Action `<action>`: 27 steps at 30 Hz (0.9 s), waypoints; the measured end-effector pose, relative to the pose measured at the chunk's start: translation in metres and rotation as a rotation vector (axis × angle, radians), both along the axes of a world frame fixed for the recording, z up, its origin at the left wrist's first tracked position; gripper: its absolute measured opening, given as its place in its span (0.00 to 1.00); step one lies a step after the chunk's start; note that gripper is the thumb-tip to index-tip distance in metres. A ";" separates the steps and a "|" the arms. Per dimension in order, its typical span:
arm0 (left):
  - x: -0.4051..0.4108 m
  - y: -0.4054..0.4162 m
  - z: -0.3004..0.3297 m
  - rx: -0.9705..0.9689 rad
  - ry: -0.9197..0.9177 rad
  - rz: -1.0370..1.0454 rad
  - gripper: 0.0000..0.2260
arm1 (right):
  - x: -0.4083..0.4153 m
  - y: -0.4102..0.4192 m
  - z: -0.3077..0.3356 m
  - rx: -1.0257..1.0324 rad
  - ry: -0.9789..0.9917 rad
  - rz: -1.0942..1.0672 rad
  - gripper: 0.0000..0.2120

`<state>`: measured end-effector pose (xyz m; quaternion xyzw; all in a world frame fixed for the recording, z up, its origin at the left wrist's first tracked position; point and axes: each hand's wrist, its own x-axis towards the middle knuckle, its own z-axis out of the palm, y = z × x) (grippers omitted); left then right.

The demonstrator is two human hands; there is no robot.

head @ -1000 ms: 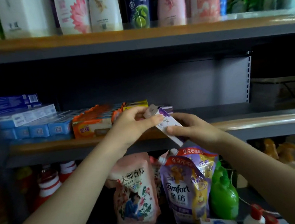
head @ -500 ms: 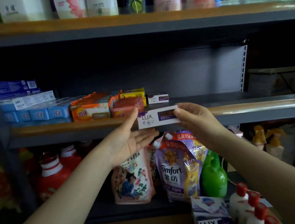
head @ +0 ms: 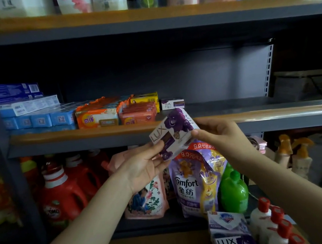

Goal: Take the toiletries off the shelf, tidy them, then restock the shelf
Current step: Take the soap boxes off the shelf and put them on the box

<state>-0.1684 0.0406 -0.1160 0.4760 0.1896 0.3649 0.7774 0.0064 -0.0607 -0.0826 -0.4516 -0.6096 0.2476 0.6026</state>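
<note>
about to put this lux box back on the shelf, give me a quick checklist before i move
1. Both hands on the Lux soap box: left hand and right hand pinch it: ok.
2. Box level: tilted: not ok.
3. Bare space right of the shelved Lux box on the middle shelf: ok.
4. Label faces front: ok.
5. Box undamaged: cannot tell.

A Lux soap box (head: pixel 172 133) sits tilted between the left hand (head: pixel 145 167) and the right hand (head: pixel 220 132), in front of the middle shelf's edge (head: pixel 256 115). On that shelf a second Lux box (head: pixel 172 103) stands right of the stacked soap packs (head: pixel 114 112), with toothpaste boxes (head: pixel 31 115) further left. Below, a Comfort pouch (head: pixel 192 185) stands left of a round bottle (head: pixel 233 192); detergent jugs (head: pixel 64 196) are far left. Nearest, at lower right, lie what seem more soap boxes (head: pixel 229 233).
</note>
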 end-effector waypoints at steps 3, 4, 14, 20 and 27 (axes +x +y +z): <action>-0.003 0.000 -0.003 0.334 -0.027 0.169 0.19 | 0.007 0.000 -0.005 0.023 -0.177 -0.105 0.16; -0.005 0.000 -0.003 0.508 0.022 0.250 0.20 | 0.011 0.000 -0.008 0.051 -0.289 -0.167 0.17; -0.011 0.002 -0.018 0.936 0.081 0.222 0.34 | 0.025 0.003 -0.044 0.663 -1.007 -0.470 0.17; -0.005 0.002 -0.037 1.112 0.196 0.261 0.31 | 0.032 0.004 -0.058 0.655 -0.992 -0.430 0.17; -0.001 -0.006 -0.060 0.821 0.168 0.218 0.30 | 0.031 -0.012 -0.068 0.165 -0.634 -0.242 0.19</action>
